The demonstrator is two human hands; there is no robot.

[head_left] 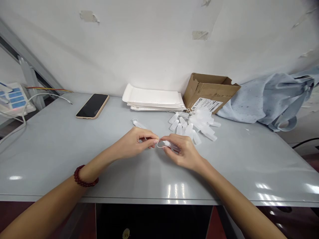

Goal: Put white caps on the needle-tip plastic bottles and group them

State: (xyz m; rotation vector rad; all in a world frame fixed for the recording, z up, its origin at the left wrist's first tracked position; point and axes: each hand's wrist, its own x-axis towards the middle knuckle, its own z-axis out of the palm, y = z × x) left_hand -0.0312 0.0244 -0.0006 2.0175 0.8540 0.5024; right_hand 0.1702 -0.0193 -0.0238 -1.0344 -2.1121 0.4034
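Both my hands meet over the middle of the grey table (pixel 50 156). My right hand (pixel 183 151) is closed around a small translucent plastic bottle (pixel 167 143) lying sideways. My left hand (pixel 134 142), with a red bead bracelet at the wrist, pinches the thin white loop at the bottle's tip. A single similar bottle (pixel 139 124) lies just behind my left hand. A pile of several such bottles (pixel 196 124) lies behind my right hand.
A phone (pixel 92 105) lies face up at the back left. A stack of white flat packets (pixel 153 99) and an open cardboard box (pixel 209 91) stand by the wall. Blue cloth (pixel 271 99) covers the right. A device with cables (pixel 13 99) sits far left.
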